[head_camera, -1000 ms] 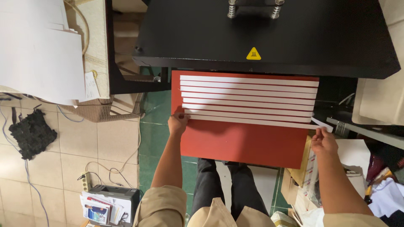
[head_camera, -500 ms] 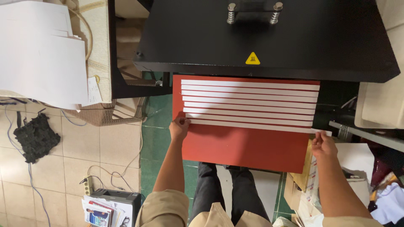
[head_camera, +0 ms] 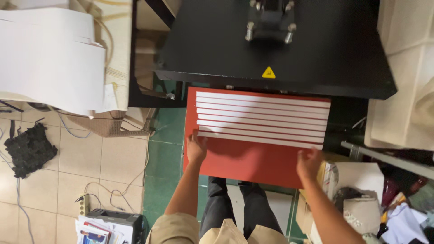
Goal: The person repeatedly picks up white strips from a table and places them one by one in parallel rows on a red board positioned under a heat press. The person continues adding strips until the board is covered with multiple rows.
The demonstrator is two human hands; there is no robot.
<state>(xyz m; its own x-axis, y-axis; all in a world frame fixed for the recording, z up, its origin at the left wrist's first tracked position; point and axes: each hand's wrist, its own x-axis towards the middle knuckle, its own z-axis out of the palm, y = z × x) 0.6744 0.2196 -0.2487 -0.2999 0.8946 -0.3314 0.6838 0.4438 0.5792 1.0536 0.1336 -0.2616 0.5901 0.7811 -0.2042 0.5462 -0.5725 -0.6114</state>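
A red pad (head_camera: 253,158) juts out from under a black press plate (head_camera: 280,49). Several long white strips (head_camera: 262,118) lie side by side across the pad. My left hand (head_camera: 196,148) rests on the pad at the left end of the nearest strip, fingertips touching it. My right hand (head_camera: 309,163) hovers with fingers apart over the pad's front right corner, just below the strips' right ends, holding nothing.
A yellow warning sticker (head_camera: 269,72) marks the plate's front edge. White sheets (head_camera: 49,58) lie at the left. A black cloth (head_camera: 28,149) and cables lie on the tiled floor. Boxes and bags (head_camera: 357,199) crowd the right.
My right hand has let go of the nearest strip's right end and moved left and down over the pad. My left hand stays at the strip's left end.
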